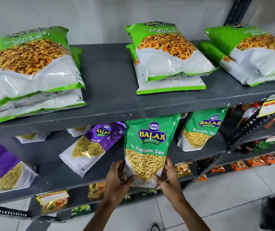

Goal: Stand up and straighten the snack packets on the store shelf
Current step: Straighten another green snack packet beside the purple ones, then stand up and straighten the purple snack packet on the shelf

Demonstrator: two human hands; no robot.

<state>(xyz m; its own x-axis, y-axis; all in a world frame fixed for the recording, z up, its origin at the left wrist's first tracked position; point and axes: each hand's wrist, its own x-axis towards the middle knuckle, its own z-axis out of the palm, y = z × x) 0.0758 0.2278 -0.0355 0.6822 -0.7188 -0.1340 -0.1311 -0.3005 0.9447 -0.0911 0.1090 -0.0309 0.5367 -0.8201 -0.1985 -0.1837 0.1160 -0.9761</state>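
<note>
A green Ratlami Sev packet [150,144] stands upright at the front of the middle shelf [63,174]. My left hand [118,179] grips its lower left corner and my right hand [168,177] grips its lower right corner. A second green Ratlami Sev packet [200,130] leans to its right. Two purple Aloo Sev packets lie tilted to the left, one [93,145] near the middle and another [1,165] at the far left. On the top shelf [110,90], Chana Jor Garam packets lie flat in three stacks: left [30,67], middle [168,55], right [256,54].
Small yellow and orange snack packs [53,200] sit on the lower shelf. More orange packets [240,164] fill the shelves at the right. A dark slotted upright [253,124] crosses the right side. A yellow price tag [273,105] hangs there. Grey floor tiles [225,197] lie below.
</note>
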